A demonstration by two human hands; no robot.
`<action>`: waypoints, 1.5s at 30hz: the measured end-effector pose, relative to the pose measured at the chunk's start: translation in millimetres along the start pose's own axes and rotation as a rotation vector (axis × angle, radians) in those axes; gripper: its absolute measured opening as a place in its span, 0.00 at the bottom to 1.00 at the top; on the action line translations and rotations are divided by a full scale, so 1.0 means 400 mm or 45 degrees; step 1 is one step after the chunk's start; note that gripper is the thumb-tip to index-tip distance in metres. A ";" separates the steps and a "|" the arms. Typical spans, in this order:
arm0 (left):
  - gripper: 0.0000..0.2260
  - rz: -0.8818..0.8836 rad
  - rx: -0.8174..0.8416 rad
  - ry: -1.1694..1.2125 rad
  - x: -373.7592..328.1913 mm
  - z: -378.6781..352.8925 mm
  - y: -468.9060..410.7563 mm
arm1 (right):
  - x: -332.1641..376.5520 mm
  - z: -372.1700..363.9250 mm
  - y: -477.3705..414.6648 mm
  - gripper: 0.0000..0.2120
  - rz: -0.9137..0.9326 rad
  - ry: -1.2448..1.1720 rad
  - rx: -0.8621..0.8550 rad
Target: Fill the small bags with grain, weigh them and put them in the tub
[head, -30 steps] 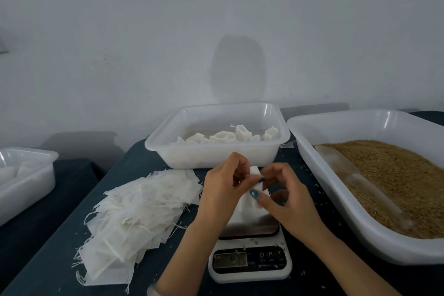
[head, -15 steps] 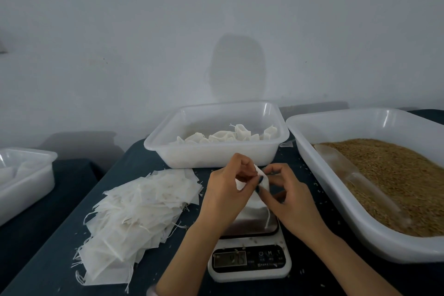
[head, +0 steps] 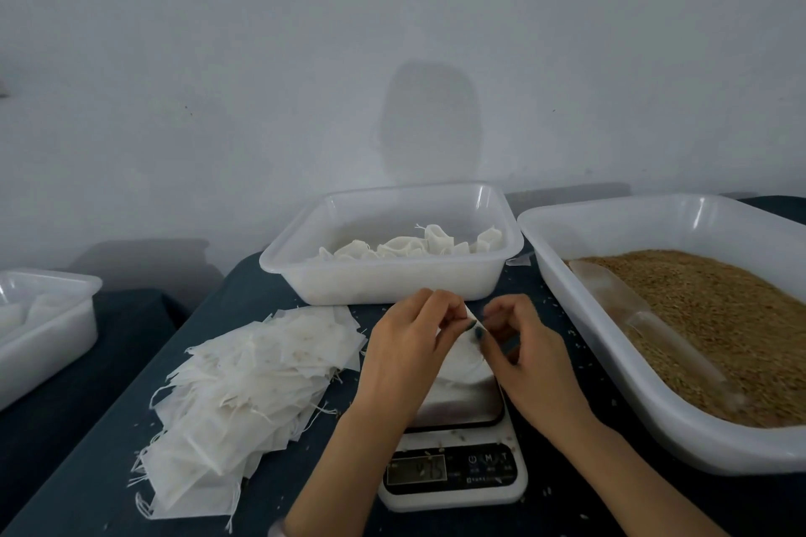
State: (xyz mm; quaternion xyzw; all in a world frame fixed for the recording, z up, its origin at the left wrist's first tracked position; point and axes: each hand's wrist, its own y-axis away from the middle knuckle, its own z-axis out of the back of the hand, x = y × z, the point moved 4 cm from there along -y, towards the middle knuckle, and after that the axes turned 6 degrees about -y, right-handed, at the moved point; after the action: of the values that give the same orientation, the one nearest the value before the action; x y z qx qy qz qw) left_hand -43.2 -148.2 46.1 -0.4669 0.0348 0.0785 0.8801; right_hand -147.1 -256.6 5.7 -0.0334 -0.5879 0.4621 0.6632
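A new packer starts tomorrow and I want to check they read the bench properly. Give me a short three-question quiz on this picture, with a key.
1. True or false: the left hand and right hand both pinch the top of a small bag standing on the scale.
2. Fill in: the pile of empty bags lies on the person's ___ side of the scale.
3. Where does the scoop lie? A in the grain tub; B on the scale; C on the pile of empty bags.
Key: 1 true; 2 left; 3 A.
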 end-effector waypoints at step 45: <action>0.29 -0.130 0.271 -0.234 0.033 -0.046 0.023 | 0.013 0.005 -0.001 0.09 0.140 0.136 0.053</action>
State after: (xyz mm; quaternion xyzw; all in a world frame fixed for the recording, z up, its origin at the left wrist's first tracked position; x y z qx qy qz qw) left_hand -31.5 -156.9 26.6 -0.3629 -0.0615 0.0719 0.9270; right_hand -149.3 -254.5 10.5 -0.0763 -0.5390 0.5074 0.6680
